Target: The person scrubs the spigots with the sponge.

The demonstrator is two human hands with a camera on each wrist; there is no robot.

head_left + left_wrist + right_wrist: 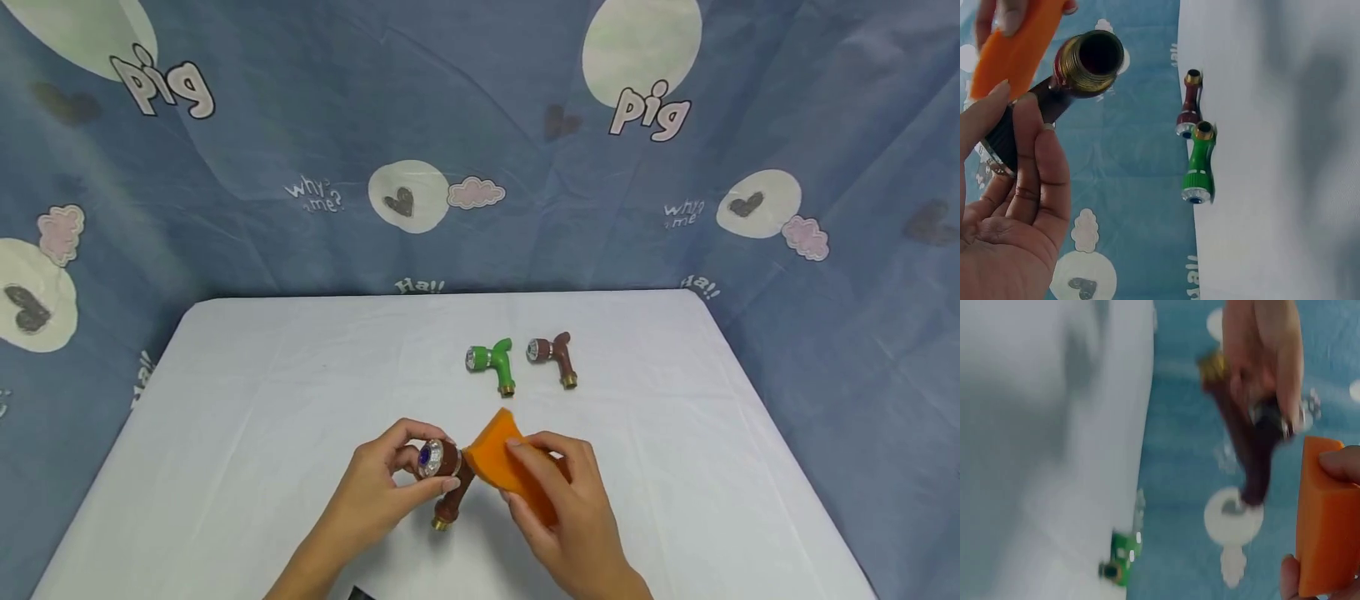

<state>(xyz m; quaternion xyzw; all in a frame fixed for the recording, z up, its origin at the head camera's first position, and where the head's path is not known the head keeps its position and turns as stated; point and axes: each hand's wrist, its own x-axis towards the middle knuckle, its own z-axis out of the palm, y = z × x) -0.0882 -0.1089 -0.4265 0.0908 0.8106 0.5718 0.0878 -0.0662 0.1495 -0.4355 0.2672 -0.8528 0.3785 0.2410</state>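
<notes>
My left hand (378,492) holds a brown tap (453,497) by its knob, which has a silvery face with a blue centre. The tap's threaded brass end (1088,65) points toward the camera in the left wrist view. In my right hand (573,504) is an orange sponge (495,457), pinched between thumb and fingers. The sponge's edge comes right up to the tap's body in the head view. From the right wrist, the sponge (1329,519) appears beside the blurred tap (1244,444).
Beyond the hands lie a green tap (493,363) and another brown tap (555,358) on the white table (300,375). A dark corner of something (360,593) shows at the near edge. Blue printed cloth (487,250) hangs behind the table.
</notes>
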